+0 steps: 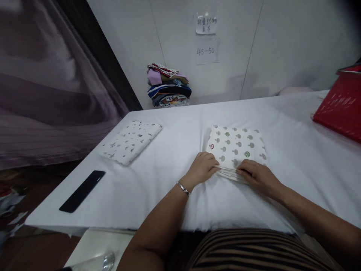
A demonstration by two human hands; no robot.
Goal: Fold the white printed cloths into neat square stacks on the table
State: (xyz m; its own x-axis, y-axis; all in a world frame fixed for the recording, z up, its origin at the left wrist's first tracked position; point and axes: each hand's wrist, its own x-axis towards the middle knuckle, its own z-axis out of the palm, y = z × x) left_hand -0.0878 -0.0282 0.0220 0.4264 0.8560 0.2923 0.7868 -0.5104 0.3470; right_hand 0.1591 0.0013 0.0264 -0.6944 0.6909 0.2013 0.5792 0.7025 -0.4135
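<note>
Head view shows the fingers (214, 168) of the left hand (201, 168) curled onto the near left end of a folded mushroom-print cloth (235, 145), pinching its stacked layers. The right hand (258, 175) grips the same near edge just to the right, fingers bent over the layers. The two hands lie close together but apart. A bracelet (183, 188) sits on the left wrist. The cloth lies flat on the white table (175, 150), a little right of centre, its near edge well back from the table's near edge. Bare sheet lies open on all sides of it. To the left, well apart, lies a second folded cloth (131, 141) with a small grey print. Nearer, by the left edge, a black phone (82, 190) rests. A red box (341, 107) closes off the far right corner. Against the far wall stands a pile of folded clothes (168, 84), with two paper notes (207, 37) above it. A purple curtain (50, 82) hangs beyond the table's left side.
</note>
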